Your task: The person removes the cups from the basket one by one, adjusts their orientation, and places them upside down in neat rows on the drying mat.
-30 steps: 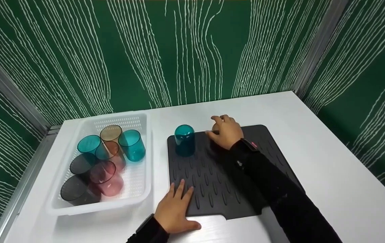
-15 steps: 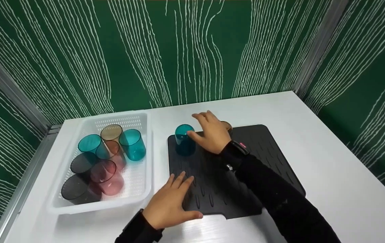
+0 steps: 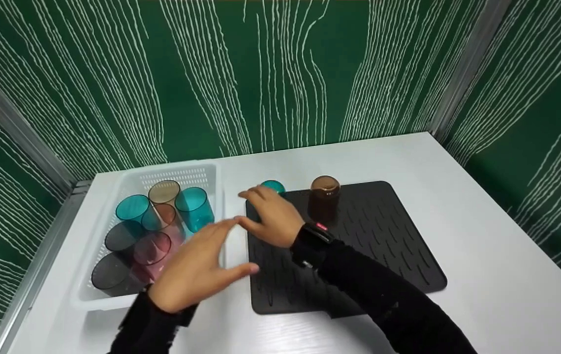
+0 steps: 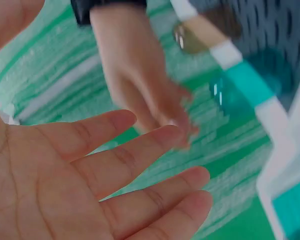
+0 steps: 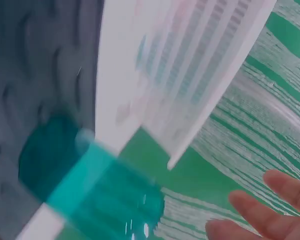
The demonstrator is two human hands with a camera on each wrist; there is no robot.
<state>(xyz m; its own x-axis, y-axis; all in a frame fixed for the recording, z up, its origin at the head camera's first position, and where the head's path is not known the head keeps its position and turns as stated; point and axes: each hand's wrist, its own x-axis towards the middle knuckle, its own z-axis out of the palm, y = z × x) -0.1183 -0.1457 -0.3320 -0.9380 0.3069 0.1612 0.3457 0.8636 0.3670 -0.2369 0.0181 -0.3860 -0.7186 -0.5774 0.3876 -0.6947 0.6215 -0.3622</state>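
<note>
Two tumblers are already set upside down along the far edge of the black mat: a teal cup at its far left corner, partly hidden, and a brown cup just right of it. Seven more cups are left in the white basket on the left, so the work is judged to be at an early stage. The right hand is held over the mat's left edge, fingers relaxed and gripping nothing. The left hand is raised near the basket's near right corner, fingers spread, nothing held.
</note>
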